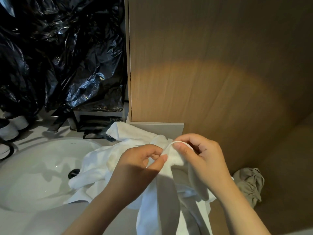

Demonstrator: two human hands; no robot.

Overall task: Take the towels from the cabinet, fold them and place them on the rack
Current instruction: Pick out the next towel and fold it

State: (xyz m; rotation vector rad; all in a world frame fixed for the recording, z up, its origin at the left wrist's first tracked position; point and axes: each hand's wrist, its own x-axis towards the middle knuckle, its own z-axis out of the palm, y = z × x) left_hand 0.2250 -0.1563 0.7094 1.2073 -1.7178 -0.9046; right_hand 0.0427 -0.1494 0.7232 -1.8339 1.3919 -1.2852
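A white towel (101,160) lies crumpled across the right rim of the sink and hangs down over the counter edge toward me. My left hand (137,165) pinches a fold of it between thumb and fingers. My right hand (201,155) pinches the towel's hemmed edge just to the right, thumb on top. The two hands are close together, holding the same raised part of the cloth. No rack is in view.
A white oval sink (39,175) with a black drain (74,173) fills the lower left. Black plastic sheeting (59,53) covers the wall behind it. A wooden cabinet panel (211,65) stands on the right. A grey crumpled cloth (250,184) lies at its foot. White cups (10,128) stand at far left.
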